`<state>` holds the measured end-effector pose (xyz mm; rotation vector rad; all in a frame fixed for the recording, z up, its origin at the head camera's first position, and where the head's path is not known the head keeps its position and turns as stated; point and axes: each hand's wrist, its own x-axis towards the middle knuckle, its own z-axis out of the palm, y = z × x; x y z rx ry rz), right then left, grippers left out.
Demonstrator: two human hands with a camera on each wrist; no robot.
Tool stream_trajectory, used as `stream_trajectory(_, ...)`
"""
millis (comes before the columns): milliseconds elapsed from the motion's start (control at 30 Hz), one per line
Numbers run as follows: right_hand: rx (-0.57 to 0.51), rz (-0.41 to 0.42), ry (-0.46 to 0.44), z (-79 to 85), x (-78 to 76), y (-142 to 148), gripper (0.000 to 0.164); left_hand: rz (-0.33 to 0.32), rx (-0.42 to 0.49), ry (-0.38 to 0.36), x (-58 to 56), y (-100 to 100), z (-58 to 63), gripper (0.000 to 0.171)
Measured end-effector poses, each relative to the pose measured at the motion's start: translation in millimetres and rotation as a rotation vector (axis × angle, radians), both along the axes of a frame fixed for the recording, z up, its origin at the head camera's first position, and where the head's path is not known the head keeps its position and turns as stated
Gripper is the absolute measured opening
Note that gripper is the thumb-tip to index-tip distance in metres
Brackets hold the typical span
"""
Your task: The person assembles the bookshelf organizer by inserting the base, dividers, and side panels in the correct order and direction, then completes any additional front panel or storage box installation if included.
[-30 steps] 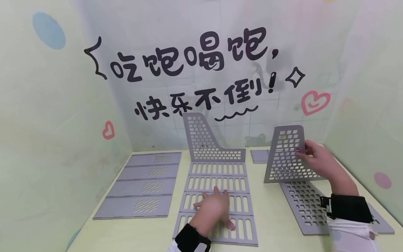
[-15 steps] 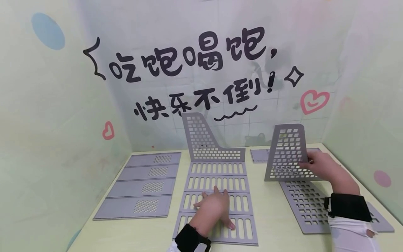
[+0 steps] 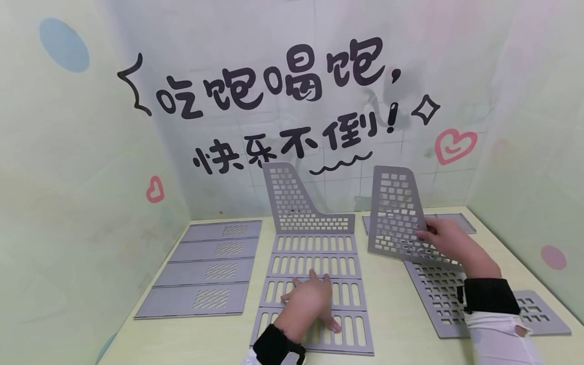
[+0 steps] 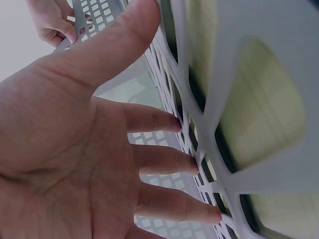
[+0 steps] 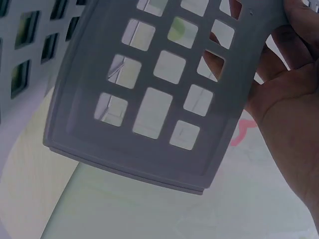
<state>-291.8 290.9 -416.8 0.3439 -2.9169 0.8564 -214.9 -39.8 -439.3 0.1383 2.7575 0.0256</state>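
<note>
My left hand point(image 3: 309, 300) rests with fingers spread on a grey slotted panel point(image 3: 315, 254) that lies flat on the table. In the left wrist view, its fingertips point(image 4: 212, 214) touch the slotted surface. At this panel's far end a perforated L-shaped side panel point(image 3: 298, 210) stands upright. My right hand point(image 3: 449, 241) pinches the sloping edge of a second perforated side panel point(image 3: 396, 210), held raised and slightly tilted right of the upright one. Its narrow end point(image 5: 134, 162) shows close up in the right wrist view. The held panel's right part is partly behind my hand.
Flat on the table's right lies another perforated side panel point(image 3: 440, 299), partly covered by my forearm. A grey sectioned panel point(image 3: 216, 268) with slanted cutouts lies at the left. Near the back wall a smaller grey panel point(image 3: 463, 222) is partly hidden behind the held one.
My right hand has moved left with the perforated panel, which is now slightly higher and tilted, its right side lower. The left hand and slotted panel have stayed still.
</note>
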Motion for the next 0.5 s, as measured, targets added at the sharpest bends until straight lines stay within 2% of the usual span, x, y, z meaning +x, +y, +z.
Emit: stream_trajectory(500, -0.008, 0.034, 0.076, -6.1, -8.1, -26.3, 0.020, -0.007, -0.009, -0.001, 1.4, 0.2, 2.0, 0.129)
